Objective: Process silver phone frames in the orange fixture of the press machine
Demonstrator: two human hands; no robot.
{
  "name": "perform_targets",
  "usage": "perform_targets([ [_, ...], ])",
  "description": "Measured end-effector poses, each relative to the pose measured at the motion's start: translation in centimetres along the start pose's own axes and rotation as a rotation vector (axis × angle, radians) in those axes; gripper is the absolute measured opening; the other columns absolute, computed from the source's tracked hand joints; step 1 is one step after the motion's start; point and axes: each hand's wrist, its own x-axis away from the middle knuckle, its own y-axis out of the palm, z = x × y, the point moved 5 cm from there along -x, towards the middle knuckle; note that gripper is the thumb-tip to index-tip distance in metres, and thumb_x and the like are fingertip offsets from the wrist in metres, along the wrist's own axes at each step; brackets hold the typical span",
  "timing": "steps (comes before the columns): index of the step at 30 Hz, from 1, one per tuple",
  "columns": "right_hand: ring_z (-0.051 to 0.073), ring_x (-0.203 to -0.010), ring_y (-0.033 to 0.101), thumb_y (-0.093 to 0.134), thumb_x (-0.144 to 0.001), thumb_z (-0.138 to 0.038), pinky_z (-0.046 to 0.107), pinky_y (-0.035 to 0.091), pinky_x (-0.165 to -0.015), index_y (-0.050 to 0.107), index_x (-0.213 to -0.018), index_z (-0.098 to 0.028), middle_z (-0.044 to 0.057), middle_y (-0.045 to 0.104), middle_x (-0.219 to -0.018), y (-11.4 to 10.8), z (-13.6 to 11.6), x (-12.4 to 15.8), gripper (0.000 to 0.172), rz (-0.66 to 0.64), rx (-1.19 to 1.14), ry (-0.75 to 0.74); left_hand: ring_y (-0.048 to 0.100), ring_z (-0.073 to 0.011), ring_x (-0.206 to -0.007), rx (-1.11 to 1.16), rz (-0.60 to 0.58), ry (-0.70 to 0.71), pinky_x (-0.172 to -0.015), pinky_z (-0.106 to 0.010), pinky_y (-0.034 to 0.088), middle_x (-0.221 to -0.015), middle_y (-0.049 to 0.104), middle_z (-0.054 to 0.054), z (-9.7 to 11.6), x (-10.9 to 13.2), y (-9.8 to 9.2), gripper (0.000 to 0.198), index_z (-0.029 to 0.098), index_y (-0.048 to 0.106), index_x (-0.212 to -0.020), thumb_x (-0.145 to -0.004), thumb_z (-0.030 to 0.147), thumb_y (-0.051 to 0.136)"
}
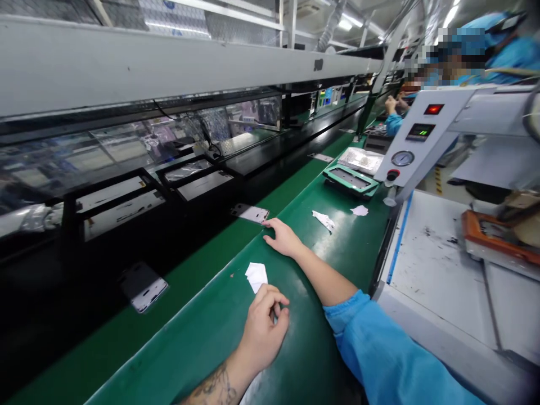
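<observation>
My right hand (283,238) reaches over the edge of the green bench (202,332). Its index fingertip meets the near end of a flat, white phone panel (250,213) on the conveyor. The thumb stands apart from the panel, so the hand is open. Closer to me, my left hand (266,326) hovers at or just above the bench with loosely curled fingers and a gap before the thumb. A crumpled white wipe (256,275) lies beyond its knuckles; whether they touch is unclear. Another phone panel (144,287) lies further left on the belt.
Two white scraps (324,220) lie on the bench near a green-framed fixture (351,179). At right stands a white machine (426,135) with a gauge and display, beside an orange fixture (502,236). Black frames (196,180) line the far side. A co-worker's hand (391,104) shows beyond.
</observation>
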Motion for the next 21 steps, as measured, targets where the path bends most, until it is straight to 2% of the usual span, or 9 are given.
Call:
perform_targets([
  [3,0.021,-0.103,0.066,0.068,-0.083,-0.017,0.037,0.053,-0.096,0.07,-0.107,-0.02,0.005,0.07,-0.109,-0.4,0.1,-0.1,0.025,0.021,-0.016,0.049,0.053,-0.0124,-0.067,0.002,0.006,-0.001,-0.059,-0.025,0.041,-0.091,0.058,-0.005,-0.1,0.0,-0.1,0.011,0.021,0.065,-0.089,-0.087,0.016,0.055],
  [5,0.02,-0.094,0.067,0.066,-0.083,-0.018,0.035,0.053,-0.09,0.071,-0.101,-0.02,0.003,0.072,-0.1,-0.6,0.3,-0.1,0.019,0.028,-0.054,0.084,0.053,-0.0125,-0.067,-0.017,0.016,0.003,-0.059,-0.025,0.041,-0.088,0.058,-0.004,-0.1,0.0,-0.2,0.011,0.021,0.065,-0.088,-0.087,0.015,0.055],
  [10,0.018,-0.082,0.067,0.061,-0.086,-0.027,0.033,0.053,-0.08,0.072,-0.102,-0.02,0.003,0.073,-0.093,-1.3,0.6,1.0,0.021,0.064,-0.122,0.129,0.055,-0.0127,-0.064,-0.169,0.029,0.109,-0.056,-0.025,0.043,-0.08,0.06,-0.004,0.5,0.1,-0.4,0.013,0.021,0.063,-0.086,-0.09,0.015,0.052],
  [13,0.018,-0.08,0.065,0.062,-0.083,-0.035,0.032,0.051,-0.077,0.073,-0.1,-0.02,0.003,0.071,-0.088,-1.8,1.1,2.0,0.025,0.094,-0.196,0.194,0.06,-0.0144,-0.07,-0.31,0.061,0.142,-0.063,-0.026,0.048,-0.081,0.063,-0.004,0.3,-0.1,-1.8,0.014,0.022,0.063,-0.084,-0.091,0.019,0.051],
  [15,0.018,-0.078,0.064,0.062,-0.081,-0.039,0.032,0.05,-0.074,0.073,-0.097,-0.02,0.003,0.07,-0.083,-2.1,1.4,2.4,0.027,0.104,-0.242,0.227,0.062,-0.0175,-0.08,-0.422,0.125,0.115,-0.074,-0.03,0.051,-0.086,0.064,-0.006,-0.2,-0.7,-4.1,0.016,0.022,0.064,-0.084,-0.091,0.023,0.05],
  [17,0.018,-0.074,0.062,0.06,-0.081,-0.042,0.032,0.049,-0.071,0.072,-0.094,-0.019,0.003,0.068,-0.08,-2.3,1.5,2.8,0.03,0.108,-0.263,0.238,0.063,-0.0231,-0.097,-0.565,0.24,0.044,-0.089,-0.037,0.05,-0.097,0.065,-0.01,-1.1,-1.4,-7.7,0.017,0.021,0.067,-0.089,-0.091,0.028,0.051],
  [19,0.018,-0.071,0.061,0.059,-0.081,-0.045,0.032,0.048,-0.068,0.072,-0.093,-0.018,0.003,0.067,-0.078,-2.4,1.6,2.9,0.032,0.112,-0.276,0.247,0.054,-0.0315,-0.122,-0.718,0.388,-0.074,-0.108,-0.047,0.041,-0.121,0.059,-0.017,-2.1,-1.9,-12.2,0.026,0.019,0.068,-0.106,-0.09,0.034,0.055],
  [21,0.018,-0.07,0.06,0.058,-0.08,-0.047,0.031,0.048,-0.067,0.071,-0.092,-0.018,0.003,0.067,-0.077,-2.4,1.6,3.0,0.034,0.112,-0.295,0.257,0.035,-0.0394,-0.141,-0.852,0.511,-0.226,-0.118,-0.058,0.025,-0.146,0.042,-0.021,-3.5,-2.2,-16.4,0.047,0.016,0.06,-0.128,-0.088,0.039,0.058],
])
